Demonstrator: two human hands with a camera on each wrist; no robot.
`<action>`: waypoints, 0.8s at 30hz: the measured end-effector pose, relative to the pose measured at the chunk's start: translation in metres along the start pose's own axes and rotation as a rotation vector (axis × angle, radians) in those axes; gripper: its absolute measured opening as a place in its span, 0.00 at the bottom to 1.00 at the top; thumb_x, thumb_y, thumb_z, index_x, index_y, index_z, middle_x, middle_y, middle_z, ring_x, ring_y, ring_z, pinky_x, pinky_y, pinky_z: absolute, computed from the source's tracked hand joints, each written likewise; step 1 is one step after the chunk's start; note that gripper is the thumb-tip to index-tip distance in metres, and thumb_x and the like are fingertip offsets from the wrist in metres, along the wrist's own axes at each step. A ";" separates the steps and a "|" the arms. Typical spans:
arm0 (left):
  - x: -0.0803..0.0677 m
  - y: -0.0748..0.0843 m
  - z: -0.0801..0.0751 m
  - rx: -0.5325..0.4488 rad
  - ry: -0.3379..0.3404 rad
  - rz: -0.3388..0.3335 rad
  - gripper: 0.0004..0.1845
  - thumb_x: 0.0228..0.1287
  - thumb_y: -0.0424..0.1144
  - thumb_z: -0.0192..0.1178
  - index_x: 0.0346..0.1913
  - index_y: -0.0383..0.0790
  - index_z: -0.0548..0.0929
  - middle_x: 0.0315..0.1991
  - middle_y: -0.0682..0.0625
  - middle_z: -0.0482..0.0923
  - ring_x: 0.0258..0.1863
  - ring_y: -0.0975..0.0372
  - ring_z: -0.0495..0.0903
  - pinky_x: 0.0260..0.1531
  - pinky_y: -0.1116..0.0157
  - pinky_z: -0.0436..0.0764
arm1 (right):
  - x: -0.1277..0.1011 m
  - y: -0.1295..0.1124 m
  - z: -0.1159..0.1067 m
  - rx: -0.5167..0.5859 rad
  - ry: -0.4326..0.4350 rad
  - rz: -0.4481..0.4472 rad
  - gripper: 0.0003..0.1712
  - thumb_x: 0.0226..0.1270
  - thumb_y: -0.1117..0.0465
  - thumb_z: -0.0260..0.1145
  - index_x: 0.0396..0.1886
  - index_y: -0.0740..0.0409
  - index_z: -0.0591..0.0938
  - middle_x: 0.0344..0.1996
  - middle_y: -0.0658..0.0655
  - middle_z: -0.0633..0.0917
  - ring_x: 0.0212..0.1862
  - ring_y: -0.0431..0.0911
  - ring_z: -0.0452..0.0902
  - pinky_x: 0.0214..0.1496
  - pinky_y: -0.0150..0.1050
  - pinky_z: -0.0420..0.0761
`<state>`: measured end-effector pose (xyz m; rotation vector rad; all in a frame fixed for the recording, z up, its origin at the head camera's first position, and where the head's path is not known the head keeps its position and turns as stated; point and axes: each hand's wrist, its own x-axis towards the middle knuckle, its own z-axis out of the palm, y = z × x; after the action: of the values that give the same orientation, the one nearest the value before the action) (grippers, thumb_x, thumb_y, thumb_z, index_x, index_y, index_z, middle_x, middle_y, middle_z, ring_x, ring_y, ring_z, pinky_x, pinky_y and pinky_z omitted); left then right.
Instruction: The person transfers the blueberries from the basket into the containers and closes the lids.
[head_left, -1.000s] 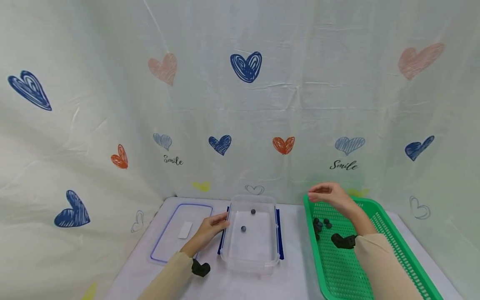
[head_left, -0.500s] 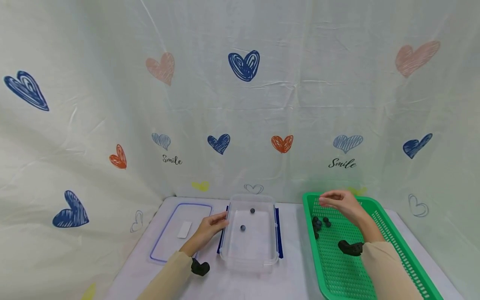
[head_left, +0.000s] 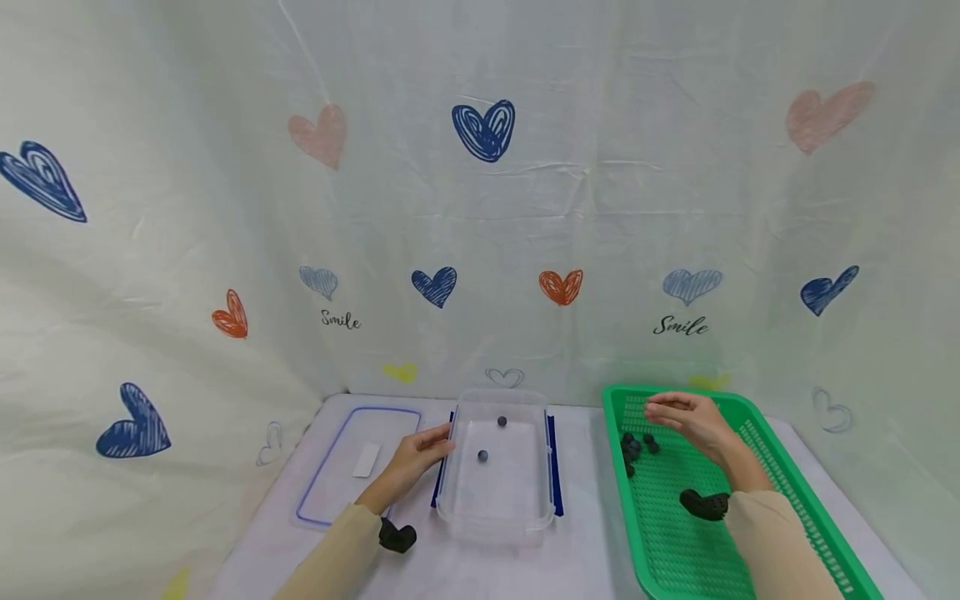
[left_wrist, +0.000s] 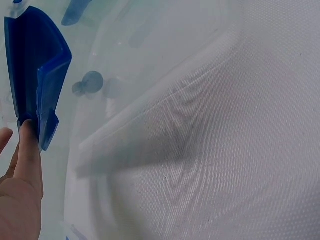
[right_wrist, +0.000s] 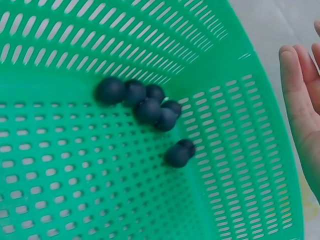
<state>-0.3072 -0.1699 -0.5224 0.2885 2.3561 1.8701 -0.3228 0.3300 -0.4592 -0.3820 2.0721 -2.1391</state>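
While open and holding nothing, right hand (head_left: 693,418) above basket (head_left: 780,467) berries (head_left: 637,447), left hand (head_left: 416,457) open against clear tub (head_left: 497,521).

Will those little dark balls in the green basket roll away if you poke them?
Probably. The dark balls look round and smooth, so a poke would likely send them rolling. The green basket has raised walls, which should stop them. They look small, so likely light.
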 end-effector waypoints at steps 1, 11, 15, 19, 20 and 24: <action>0.000 0.000 0.000 -0.005 0.002 -0.002 0.31 0.70 0.45 0.63 0.70 0.31 0.71 0.67 0.35 0.70 0.65 0.45 0.72 0.62 0.55 0.75 | 0.000 0.002 -0.001 -0.002 -0.001 0.000 0.14 0.73 0.71 0.60 0.54 0.75 0.79 0.43 0.53 0.86 0.48 0.47 0.84 0.56 0.39 0.83; -0.001 0.002 0.000 -0.080 -0.007 0.006 0.32 0.70 0.40 0.64 0.69 0.26 0.69 0.67 0.31 0.68 0.65 0.46 0.72 0.62 0.57 0.75 | 0.000 0.022 -0.006 -0.118 0.067 0.063 0.19 0.72 0.66 0.64 0.56 0.77 0.77 0.45 0.56 0.85 0.49 0.47 0.83 0.62 0.48 0.79; -0.001 0.003 0.001 -0.090 -0.005 0.005 0.31 0.70 0.39 0.64 0.69 0.26 0.69 0.68 0.31 0.68 0.65 0.46 0.71 0.62 0.58 0.75 | 0.000 0.028 -0.008 -0.159 0.092 0.082 0.23 0.71 0.64 0.66 0.57 0.77 0.76 0.47 0.57 0.84 0.49 0.45 0.83 0.64 0.53 0.76; -0.001 0.003 0.001 -0.099 -0.009 0.010 0.31 0.70 0.38 0.63 0.69 0.25 0.68 0.68 0.31 0.67 0.66 0.45 0.71 0.62 0.58 0.75 | -0.001 0.032 -0.009 -0.196 0.120 0.094 0.24 0.70 0.62 0.68 0.58 0.77 0.76 0.47 0.55 0.84 0.47 0.40 0.83 0.65 0.55 0.74; -0.001 0.003 0.000 -0.100 -0.010 0.012 0.31 0.70 0.38 0.63 0.69 0.25 0.68 0.68 0.31 0.67 0.66 0.46 0.71 0.62 0.58 0.75 | -0.001 0.033 -0.010 -0.214 0.132 0.099 0.25 0.70 0.62 0.68 0.58 0.76 0.76 0.46 0.54 0.84 0.47 0.39 0.83 0.65 0.55 0.75; -0.001 0.003 0.000 -0.098 -0.012 0.011 0.31 0.70 0.38 0.63 0.69 0.25 0.68 0.68 0.31 0.67 0.65 0.46 0.71 0.62 0.58 0.75 | -0.002 0.037 -0.011 -0.321 0.167 0.118 0.26 0.69 0.58 0.70 0.57 0.74 0.78 0.47 0.56 0.85 0.47 0.39 0.81 0.64 0.58 0.74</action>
<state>-0.3059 -0.1694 -0.5193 0.3029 2.2509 1.9754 -0.3265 0.3399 -0.4961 -0.1127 2.4706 -1.8301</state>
